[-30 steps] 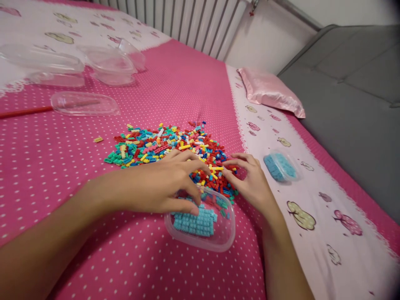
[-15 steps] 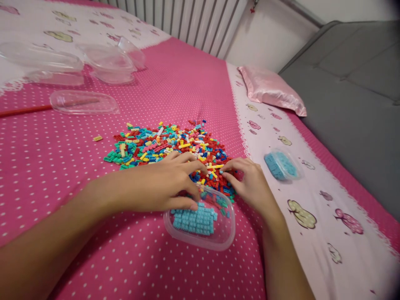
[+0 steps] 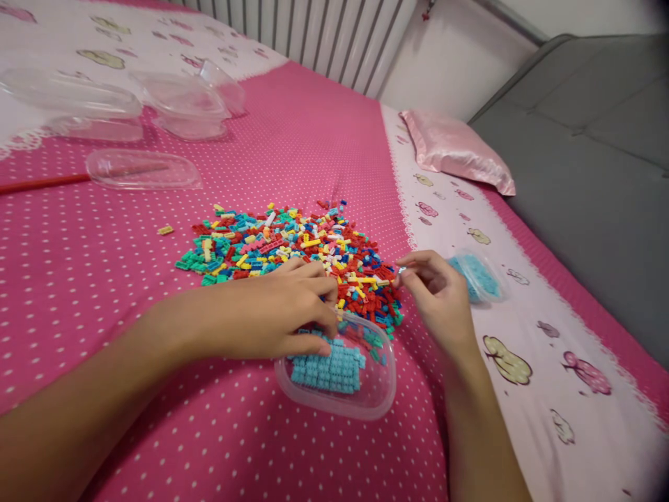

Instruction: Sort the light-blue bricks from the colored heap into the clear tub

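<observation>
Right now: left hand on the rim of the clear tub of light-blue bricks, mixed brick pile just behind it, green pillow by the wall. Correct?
Not quite: the pillow is pink, not green, as the head view shows. The rest holds: the left hand rests on the clear tub of light-blue bricks, with the mixed brick pile just behind.

A loose pile of small bricks [image 3: 293,244], red, yellow, teal, blue and pink, spreads across the pink dotted bedspread. Just in front of it, touching its near edge, sits a clear oval tub [image 3: 337,397], open, upright, holding 1 flat cluster of light-blue bricks [image 3: 329,368] and a few teal ones.
</observation>
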The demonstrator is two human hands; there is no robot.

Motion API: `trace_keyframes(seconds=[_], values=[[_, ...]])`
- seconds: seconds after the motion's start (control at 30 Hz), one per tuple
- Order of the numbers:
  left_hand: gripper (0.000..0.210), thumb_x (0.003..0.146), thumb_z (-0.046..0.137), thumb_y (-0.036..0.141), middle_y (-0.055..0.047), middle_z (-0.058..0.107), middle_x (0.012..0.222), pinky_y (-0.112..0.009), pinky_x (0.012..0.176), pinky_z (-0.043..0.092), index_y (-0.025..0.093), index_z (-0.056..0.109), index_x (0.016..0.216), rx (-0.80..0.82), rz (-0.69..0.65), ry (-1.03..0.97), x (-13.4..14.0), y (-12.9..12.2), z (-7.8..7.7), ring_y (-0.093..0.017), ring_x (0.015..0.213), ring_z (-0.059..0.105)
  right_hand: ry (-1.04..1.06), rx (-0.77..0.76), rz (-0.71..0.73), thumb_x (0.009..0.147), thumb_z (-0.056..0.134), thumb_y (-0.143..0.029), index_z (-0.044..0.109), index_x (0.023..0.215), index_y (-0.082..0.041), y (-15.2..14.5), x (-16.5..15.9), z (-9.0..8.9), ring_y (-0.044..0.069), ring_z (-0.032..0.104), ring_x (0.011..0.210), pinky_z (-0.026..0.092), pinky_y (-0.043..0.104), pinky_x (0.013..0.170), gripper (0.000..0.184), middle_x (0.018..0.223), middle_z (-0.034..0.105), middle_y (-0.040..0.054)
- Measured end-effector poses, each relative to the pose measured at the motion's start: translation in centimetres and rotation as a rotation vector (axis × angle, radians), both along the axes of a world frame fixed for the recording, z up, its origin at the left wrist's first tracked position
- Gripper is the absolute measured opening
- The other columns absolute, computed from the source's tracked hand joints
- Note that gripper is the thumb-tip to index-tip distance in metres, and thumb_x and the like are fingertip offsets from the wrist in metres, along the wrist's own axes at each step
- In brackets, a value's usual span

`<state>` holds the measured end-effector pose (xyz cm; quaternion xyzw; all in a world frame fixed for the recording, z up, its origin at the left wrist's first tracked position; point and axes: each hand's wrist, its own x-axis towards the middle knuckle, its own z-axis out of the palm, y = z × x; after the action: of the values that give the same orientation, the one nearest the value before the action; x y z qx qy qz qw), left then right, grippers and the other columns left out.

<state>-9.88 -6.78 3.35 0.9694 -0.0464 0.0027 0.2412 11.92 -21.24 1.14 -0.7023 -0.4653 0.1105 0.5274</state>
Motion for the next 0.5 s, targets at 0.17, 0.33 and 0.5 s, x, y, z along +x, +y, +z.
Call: trace_keyframes(seconds=[0.17,0.33,0.5], values=[[0.017,0.098,0.061,0.041,0.002,0.063,0.101,-0.031,0.092,0.027,0.029,0.072,0.103,-0.001,-0.001,0.008,-0.04,-0.05,0.11,-0.018,0.101,0.048,0.086,0.025,0.03,0.082,0.067,-0.03,0.066,0.089,-0.023,0.07,0.27,-0.15,0.015,0.067,0.076,0.052,0.029,0.07,0.01,0.08,0.071,-0.0001],[0.016,0.098,0.061,0.04,0.003,0.063,0.1,-0.033,0.093,0.025,0.029,0.072,0.099,0.011,0.017,0.022,-0.08,-0.17,0.23,-0.018,0.102,0.048,0.13,0.033,0.059,0.08,0.075,-0.032,0.065,0.088,-0.024,-0.02,0.2,-0.43,0.014,0.068,0.078,0.054,0.028,0.072,0.015,0.085,0.072,-0.0004],[0.03,0.102,0.054,0.038,0.001,0.064,0.091,-0.035,0.089,0.025,0.024,0.072,0.082,0.089,-0.027,-0.058,0.03,-0.21,0.41,-0.018,0.095,0.048,0.104,0.013,0.069,0.085,0.075,-0.034,0.069,0.099,-0.025,-0.41,-0.21,-0.14,0.016,0.072,0.085,0.056,0.03,0.077,0.017,0.088,0.076,0.0006]])
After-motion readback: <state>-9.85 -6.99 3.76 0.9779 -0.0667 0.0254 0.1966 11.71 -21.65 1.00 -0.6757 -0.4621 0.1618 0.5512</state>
